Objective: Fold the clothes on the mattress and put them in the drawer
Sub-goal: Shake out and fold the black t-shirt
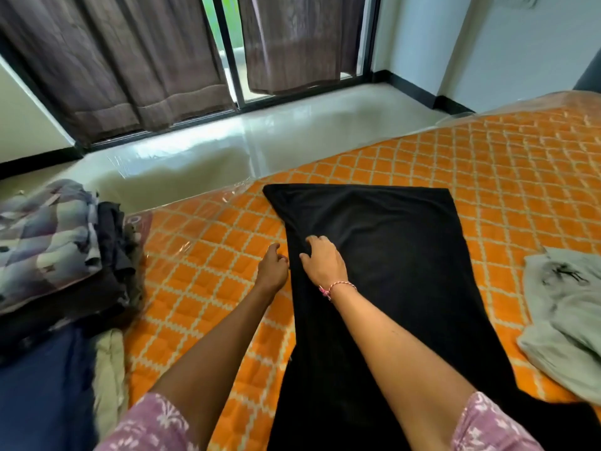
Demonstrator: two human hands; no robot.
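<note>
Two bare forearms reach out over an orange quilted mattress (487,177). A long black garment (390,255) lies flat down its middle. The left hand (272,265) sits at the garment's left edge, fingers curled, seemingly pinching the hem, though the contact is hard to see. The right hand (322,260) rests palm-down on the cloth, fingers bent, bunching the fabric.
</note>
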